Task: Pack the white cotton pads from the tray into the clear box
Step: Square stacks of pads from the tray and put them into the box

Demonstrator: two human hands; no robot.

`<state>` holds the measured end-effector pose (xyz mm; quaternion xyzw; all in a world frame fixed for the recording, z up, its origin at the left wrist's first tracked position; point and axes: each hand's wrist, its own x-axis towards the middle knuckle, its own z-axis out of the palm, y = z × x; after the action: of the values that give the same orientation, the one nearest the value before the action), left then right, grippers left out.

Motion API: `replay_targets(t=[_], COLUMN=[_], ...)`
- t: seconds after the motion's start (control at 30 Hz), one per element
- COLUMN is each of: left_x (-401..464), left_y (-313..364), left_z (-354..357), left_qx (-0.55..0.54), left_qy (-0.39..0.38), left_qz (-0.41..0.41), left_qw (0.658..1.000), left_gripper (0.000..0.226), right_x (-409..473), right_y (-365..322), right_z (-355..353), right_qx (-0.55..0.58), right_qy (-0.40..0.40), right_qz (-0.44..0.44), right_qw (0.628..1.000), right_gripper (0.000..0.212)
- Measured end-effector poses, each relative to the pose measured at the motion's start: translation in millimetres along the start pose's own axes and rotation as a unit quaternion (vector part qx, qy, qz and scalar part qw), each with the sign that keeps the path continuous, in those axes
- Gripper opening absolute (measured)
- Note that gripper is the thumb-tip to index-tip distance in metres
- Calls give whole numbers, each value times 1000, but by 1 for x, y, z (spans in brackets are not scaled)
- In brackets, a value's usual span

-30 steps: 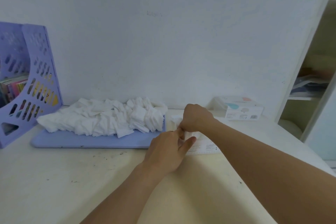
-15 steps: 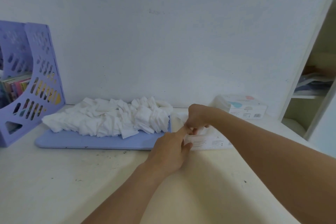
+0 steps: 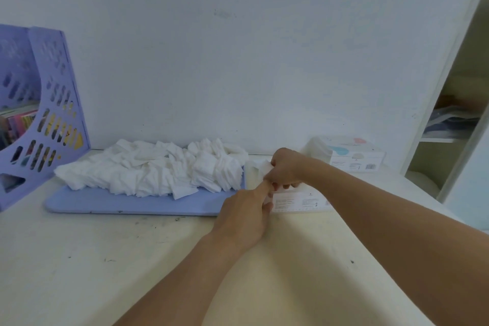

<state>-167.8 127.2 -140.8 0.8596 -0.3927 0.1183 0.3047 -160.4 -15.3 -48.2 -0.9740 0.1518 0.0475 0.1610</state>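
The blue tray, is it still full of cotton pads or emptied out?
Still full: a heap of white cotton pads covers most of the blue tray.

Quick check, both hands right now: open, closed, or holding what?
Left hand: fingers curled at the clear box; what it grips cannot be told.
Right hand: closed, pinching white cotton pads over the box.

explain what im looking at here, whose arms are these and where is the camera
No machine here: a person wears a camera on the head, looking forward and down, so the two bare arms are their own. On the table lies a blue tray heaped with white cotton pads. Right of it sits a clear box, which both hands work at. The right hand pinches a few pads. Whether the left hand grips anything is hidden. Left stands a purple file holder; a second box sits behind.
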Motion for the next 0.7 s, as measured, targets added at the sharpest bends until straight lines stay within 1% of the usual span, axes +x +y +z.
replay_targets(t=[0.03, 0.07, 0.1, 0.13, 0.17, 0.2, 0.23, 0.27, 0.3, 0.37, 0.43, 0.53, 0.6, 0.67, 0.7], left_x=[-1, -1, -1, -1, -2, -2, -3, -3, -4, -4, -3, -2, -3, -2, -2], left_y=[-1, 0, 0, 0, -1, -1, -1, 0, 0, 0, 0, -1, -3, -4, -4], left_z=[0, 0, 0, 0, 0, -1, -2, -2, -3, -3, -4, -4, -3, -2, -2], left_qx=[-3, -6, -8, -10, -16, -22, -26, -26, -28, -28, -29, -27, -31, -36, -31], left_qy=[1, 1, 2, 3, 3, 5, 6, 7, 8, 10, 14, 8, 1, 7, 12], left_qz=[0, 0, -2, -6, -10, -11, -8, -5, -1, 9, 13, 23, 21, 17, 17], left_qw=[1000, 1000, 1000, 1000, 1000, 1000, 1000, 1000, 1000, 1000, 999, 999, 999, 999, 999], left_gripper=[34, 35, 36, 36, 36, 35, 34, 33, 31, 28, 22, 26, 31, 33, 31], right_x=[-4, -7, -11, -12, -14, -13, -11, -8, -4, 6, 15, 23, 24, 17, 12], right_y=[-1, 2, 3, 5, 7, 8, 10, 12, 15, 21, 28, 29, 22, 14, 11], right_z=[-2, -4, -5, -5, -5, -5, -5, -3, 0, 11, 18, 20, 20, 20, 20], right_qx=[13, 27, 40, 51, 57, 47, 22, -6, -39, -97, -117, -119, -116, -61, -20], right_qy=[10, 52, 112, 177, 229, 254, 251, 216, 161, 53, -8, -38, -44, -47, -41], right_qz=[-11, -22, -38, -58, -86, -118, -150, -173, -183, -177, -151, -119, -102, -100, -117], right_qw=[1000, 998, 992, 981, 968, 959, 956, 961, 969, 978, 981, 985, 987, 992, 992], right_gripper=[11, 24, 37, 43, 44, 43, 44, 45, 47, 51, 52, 58, 66, 72, 70])
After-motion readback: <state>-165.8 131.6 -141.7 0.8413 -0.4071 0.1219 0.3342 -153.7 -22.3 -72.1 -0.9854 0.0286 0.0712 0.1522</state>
